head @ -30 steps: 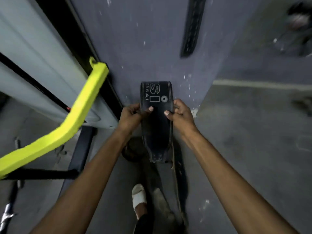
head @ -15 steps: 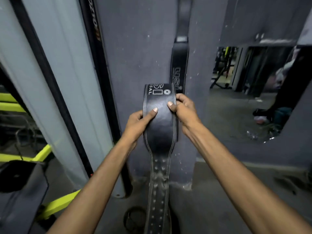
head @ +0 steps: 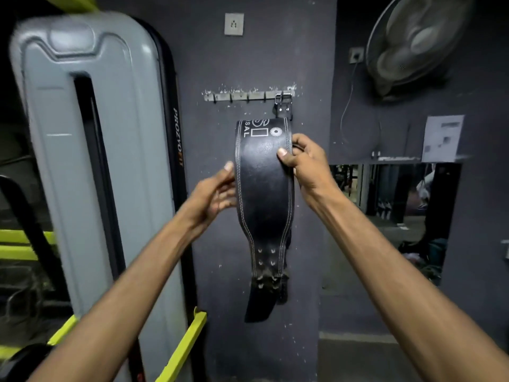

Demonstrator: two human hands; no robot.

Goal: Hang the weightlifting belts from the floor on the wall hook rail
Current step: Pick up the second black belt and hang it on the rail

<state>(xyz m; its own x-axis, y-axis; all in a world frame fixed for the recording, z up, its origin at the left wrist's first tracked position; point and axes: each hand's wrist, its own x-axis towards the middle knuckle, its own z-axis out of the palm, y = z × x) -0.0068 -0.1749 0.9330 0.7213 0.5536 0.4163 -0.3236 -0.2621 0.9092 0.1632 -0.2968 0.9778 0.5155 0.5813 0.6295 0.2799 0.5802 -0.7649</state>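
Observation:
A black leather weightlifting belt [head: 264, 194] with white stitching and white print hangs upright in front of the dark wall. My right hand [head: 303, 164] is shut on its right edge, thumb on the face. My left hand [head: 213, 193] is at its left edge, fingers spread and blurred, just touching it. The belt's top sits just below the metal hook rail [head: 239, 95]. A second belt's buckle [head: 283, 103] hangs on the rail's rightmost hook; the rest of it is mostly hidden behind the held belt.
A tall grey gym machine shroud [head: 91, 161] with yellow-green bars [head: 181, 348] stands close on the left. A wall fan [head: 413, 42] is mounted at upper right above a mirror [head: 385, 202]. A socket plate [head: 233, 24] sits above the rail.
The belt has been lifted from low near the floor up to the hook rail, and my view has tilted up. My left hand has loosened from gripping the belt's left edge.

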